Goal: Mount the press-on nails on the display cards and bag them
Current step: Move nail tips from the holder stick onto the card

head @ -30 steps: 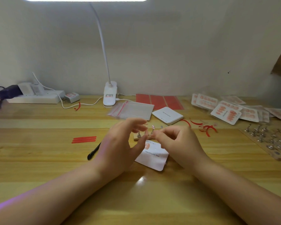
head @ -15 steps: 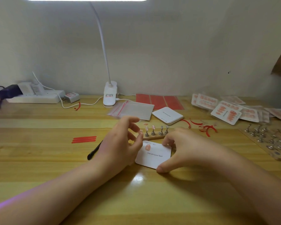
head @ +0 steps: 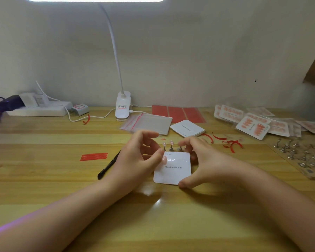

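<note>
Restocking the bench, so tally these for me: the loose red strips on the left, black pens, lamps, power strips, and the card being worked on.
Red strips: 3
Black pen: 1
Lamp: 1
Power strip: 1
Card: 1
Total: 7

wooden desk against a plain, perhaps off-white wall, lamp-lit.
</note>
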`<state>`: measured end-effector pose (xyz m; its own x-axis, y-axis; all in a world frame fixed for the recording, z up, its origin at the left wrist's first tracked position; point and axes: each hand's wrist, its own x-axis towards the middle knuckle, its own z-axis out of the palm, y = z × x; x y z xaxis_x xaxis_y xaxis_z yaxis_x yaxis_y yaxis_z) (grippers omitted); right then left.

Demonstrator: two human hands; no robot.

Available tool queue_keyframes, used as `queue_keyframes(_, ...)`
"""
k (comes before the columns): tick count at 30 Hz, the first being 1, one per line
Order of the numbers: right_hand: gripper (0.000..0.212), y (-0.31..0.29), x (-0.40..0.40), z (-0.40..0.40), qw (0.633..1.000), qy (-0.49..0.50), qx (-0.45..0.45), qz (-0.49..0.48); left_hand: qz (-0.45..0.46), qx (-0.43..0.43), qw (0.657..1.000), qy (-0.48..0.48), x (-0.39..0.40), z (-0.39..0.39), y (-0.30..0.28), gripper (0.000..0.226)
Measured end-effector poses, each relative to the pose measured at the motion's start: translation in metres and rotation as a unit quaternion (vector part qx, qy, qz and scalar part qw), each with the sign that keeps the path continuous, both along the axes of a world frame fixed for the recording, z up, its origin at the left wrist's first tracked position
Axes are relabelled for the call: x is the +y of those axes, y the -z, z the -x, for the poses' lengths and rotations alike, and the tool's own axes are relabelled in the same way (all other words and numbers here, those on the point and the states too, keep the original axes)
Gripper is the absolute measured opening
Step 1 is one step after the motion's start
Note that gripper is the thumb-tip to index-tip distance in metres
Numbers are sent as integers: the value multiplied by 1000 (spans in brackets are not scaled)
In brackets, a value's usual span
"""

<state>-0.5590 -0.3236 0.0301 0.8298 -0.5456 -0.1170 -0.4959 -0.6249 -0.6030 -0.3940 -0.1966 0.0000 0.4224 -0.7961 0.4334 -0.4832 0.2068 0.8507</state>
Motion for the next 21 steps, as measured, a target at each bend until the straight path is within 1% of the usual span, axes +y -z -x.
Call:
queue_keyframes(3,107,3,3,-1,997,-18,-50,47,14,52,999,0,-1,-2,-2,34)
queue_keyframes(6,106,2,7,-2,990,-46,-99,89,33,77,996,16,-1,-2,-5,33)
queue_keyframes(10,104,0,10,-1,982,-68,-147,98,56,99,993,23,-1,-3,-8,31)
queue_keyframes(13,104,-3,13,-2,979,-76,-167,90,63,126,990,12,-2,-8,-10,31)
queue_keyframes(15,103,-5,13,-2,977,-88,-174,81,64,159,985,14,-3,-11,-11,31)
queue_keyframes(18,103,-8,13,-1,978,-99,-172,62,53,199,978,21,-6,-13,-10,30)
queue_keyframes(21,103,-5,12,-2,981,-88,-164,54,43,228,973,13,-9,-15,-6,28)
